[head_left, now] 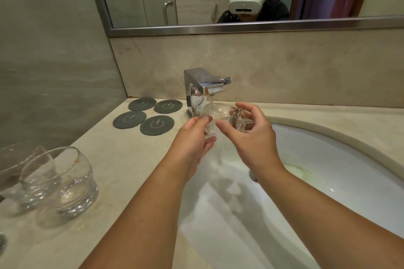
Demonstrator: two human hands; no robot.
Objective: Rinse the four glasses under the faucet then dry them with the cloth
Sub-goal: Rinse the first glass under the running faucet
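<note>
Glass (218, 116) lies on its side in the stream under the faucet (204, 85), above the sink (328, 133). Right hand (251, 135) curls thumb and fingers round the thick base. Left hand (194, 135) pinches the rim end.

Risks:
- Wet, round glass: if the grip slips it drops into the sink and likely chips or breaks.
- Rim is near the metal spout, so a careless turn could knock it.
- Two other glasses (63, 181) stand on the counter (122, 159) to the left; can't tell if they touch. A left forearm swinging out could clip them.

Fourth glass and cloth not in view.
</note>
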